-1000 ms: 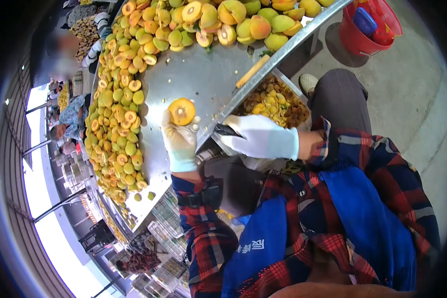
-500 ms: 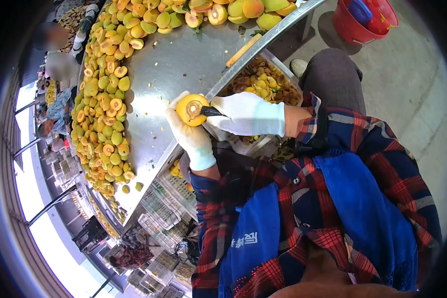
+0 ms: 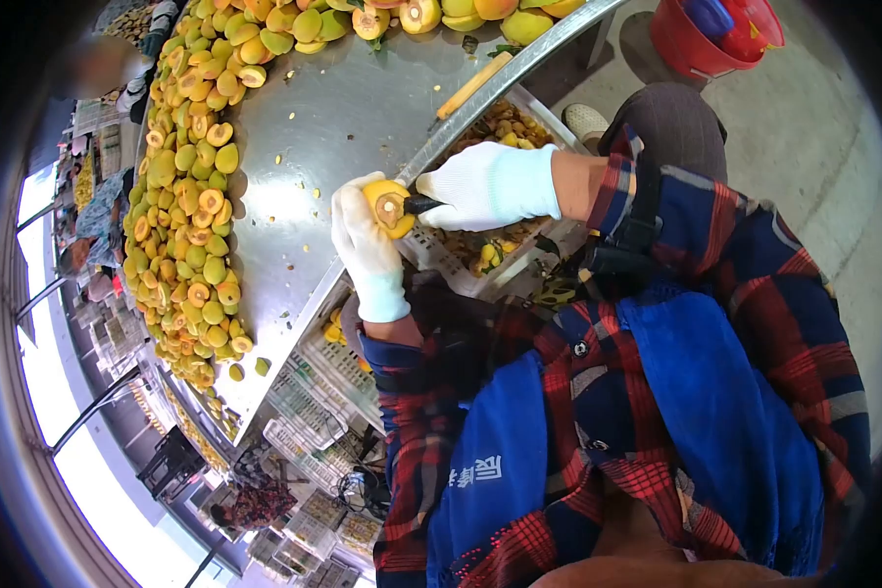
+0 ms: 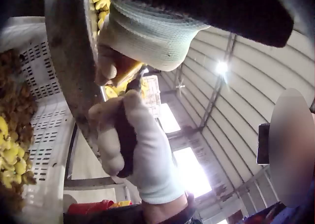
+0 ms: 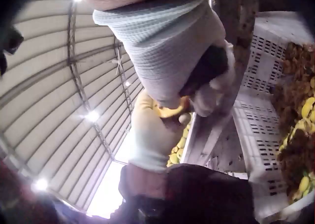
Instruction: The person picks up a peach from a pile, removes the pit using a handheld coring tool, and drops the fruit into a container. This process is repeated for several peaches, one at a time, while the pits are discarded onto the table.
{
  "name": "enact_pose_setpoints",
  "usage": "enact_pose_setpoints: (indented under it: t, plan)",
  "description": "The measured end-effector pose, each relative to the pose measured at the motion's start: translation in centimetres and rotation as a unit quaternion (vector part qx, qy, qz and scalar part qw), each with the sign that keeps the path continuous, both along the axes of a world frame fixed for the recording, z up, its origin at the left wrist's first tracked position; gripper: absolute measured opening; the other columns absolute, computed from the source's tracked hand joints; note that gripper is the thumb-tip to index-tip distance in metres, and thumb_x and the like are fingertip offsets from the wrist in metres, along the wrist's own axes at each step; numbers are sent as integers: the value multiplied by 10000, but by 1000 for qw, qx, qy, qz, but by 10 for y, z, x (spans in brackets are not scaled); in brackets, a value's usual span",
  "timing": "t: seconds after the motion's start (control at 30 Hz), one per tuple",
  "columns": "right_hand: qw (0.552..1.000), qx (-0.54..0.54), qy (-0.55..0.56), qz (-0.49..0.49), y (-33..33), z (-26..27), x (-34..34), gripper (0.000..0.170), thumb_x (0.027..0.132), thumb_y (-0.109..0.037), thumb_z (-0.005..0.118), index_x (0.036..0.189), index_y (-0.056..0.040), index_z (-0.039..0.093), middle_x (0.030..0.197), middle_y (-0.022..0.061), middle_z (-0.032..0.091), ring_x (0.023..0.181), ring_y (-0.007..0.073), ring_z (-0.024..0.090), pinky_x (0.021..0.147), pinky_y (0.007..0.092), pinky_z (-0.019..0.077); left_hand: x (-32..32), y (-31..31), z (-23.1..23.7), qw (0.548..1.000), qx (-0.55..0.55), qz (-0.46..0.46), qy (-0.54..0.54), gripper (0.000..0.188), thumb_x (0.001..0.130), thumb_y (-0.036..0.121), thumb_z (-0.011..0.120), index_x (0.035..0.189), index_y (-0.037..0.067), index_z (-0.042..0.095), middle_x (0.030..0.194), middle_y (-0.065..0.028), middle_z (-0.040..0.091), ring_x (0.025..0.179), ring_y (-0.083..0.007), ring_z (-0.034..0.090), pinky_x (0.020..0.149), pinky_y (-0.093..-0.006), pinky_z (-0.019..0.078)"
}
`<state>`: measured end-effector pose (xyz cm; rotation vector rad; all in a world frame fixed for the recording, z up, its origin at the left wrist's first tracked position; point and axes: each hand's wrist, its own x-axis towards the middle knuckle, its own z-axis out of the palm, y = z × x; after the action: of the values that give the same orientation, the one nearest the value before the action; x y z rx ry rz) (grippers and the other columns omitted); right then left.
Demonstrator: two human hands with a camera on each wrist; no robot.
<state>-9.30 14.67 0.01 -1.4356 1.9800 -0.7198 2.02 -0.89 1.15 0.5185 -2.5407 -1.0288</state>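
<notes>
Fruit [image 3: 389,210], cut to a flat round face, shows smooth yellow flesh and a brownish ring about a pale centre. We see it in the left hand [image 3: 365,235], whose gloved fingers curl round its side and grasp it; taking twelve as the top of the head view, the fruit sits at that hand's one o'clock. The right hand [image 3: 490,183] lies toward three o'clock from the fruit and grips a tool [image 4: 126,141] with a dark, thick, rounded handle. We find the tool's end meeting the fruit at its three o'clock edge, but cannot tell how deep it goes. Both gloves are white knit, with finely ribbed, pale blue-green cuffs.

Beyond the hands, we see a flat, dull-shining metal table [image 3: 289,147] dotted with small bits. A heap [image 3: 191,230] of rounded yellow-green fruit, some cut, curves from nine to twelve o'clock. At one o'clock a straight wooden stick [image 3: 474,85] lies along the table's raised edge. Toward four o'clock we see a white plastic crate [image 4: 47,79], its walls slotted, holding soft brown and yellow scraps.
</notes>
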Motion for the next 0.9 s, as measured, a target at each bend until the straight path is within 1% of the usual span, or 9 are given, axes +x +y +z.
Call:
enact_pose_setpoints:
  t: [0.1, 0.2, 0.3, 0.37, 0.47, 0.6, 0.67, 0.77, 0.9]
  plan:
    - [999, 13, -22, 32, -4, -3, -6, 467, 955, -464, 470, 936, -9, 577, 792, 214, 648, 727, 371, 654, 700, 445, 526, -1, -6, 4, 995, 76, -33, -54, 340, 1011, 219, 377, 1019, -19, 618, 997, -136, 634, 891, -225, 607, 828, -314, 484]
    - [944, 59, -323, -8, -2, 11, -7, 436, 976, -440, 460, 918, -26, 585, 649, 124, 596, 525, 214, 598, 514, 340, 496, 1, -10, 7, 912, 410, -6, 16, 556, 1037, 440, 317, 1209, -30, 560, 1137, -161, 615, 956, -186, 605, 768, -281, 506]
    - [803, -36, -590, -74, -2, 18, 3, 404, 970, -402, 480, 858, -37, 611, 615, 43, 553, 466, 116, 510, 411, 244, 402, -9, 11, 5, 906, 367, 47, 205, 603, 1013, 501, 350, 1333, 0, 452, 1141, -140, 601, 925, -201, 591, 818, -315, 485]
    - [713, -41, -698, -47, -7, 7, 13, 406, 965, -419, 493, 866, -44, 613, 606, 44, 538, 465, 114, 494, 414, 242, 399, -10, 27, 8, 963, 146, 55, 221, 596, 1008, 458, 396, 1380, -8, 389, 1150, -132, 572, 968, -210, 572, 875, -352, 470]
    - [732, -39, -680, -25, -5, 12, 19, 409, 975, -422, 487, 870, -43, 600, 592, 38, 545, 431, 115, 483, 399, 249, 400, -13, 23, 3, 962, 45, 43, 265, 578, 1004, 464, 419, 1326, -15, 424, 1227, -193, 555, 1026, -206, 561, 871, -332, 474]
    - [880, 12, -473, 44, -5, 13, 6, 476, 981, -476, 449, 907, -26, 587, 578, 45, 548, 461, 135, 553, 435, 278, 474, -8, 11, 18, 948, 265, 18, 174, 507, 1022, 454, 373, 1116, -20, 530, 973, -215, 658, 834, -237, 629, 802, -341, 520]
    - [875, 23, -481, 50, -3, 13, 5, 459, 985, -451, 461, 879, -22, 585, 573, 34, 534, 455, 122, 534, 422, 262, 454, -2, -10, 19, 873, 488, -10, 9, 577, 1017, 506, 344, 1023, -23, 576, 877, -236, 676, 777, -268, 666, 735, -345, 556]
    - [832, -5, -551, 62, -5, 0, 13, 439, 994, -424, 465, 857, -23, 579, 571, 28, 531, 439, 105, 506, 404, 245, 424, -3, -9, 16, 817, 573, -17, 59, 588, 1009, 523, 362, 1037, -24, 578, 898, -231, 676, 814, -256, 666, 736, -324, 549]
    - [730, -36, -682, 1, -3, 9, 23, 439, 997, -437, 468, 870, -30, 575, 562, 24, 521, 406, 100, 461, 385, 241, 386, -15, 15, 1, 870, 427, 93, 228, 607, 1000, 548, 368, 1035, -9, 607, 976, -220, 667, 727, -227, 630, 660, -299, 517]
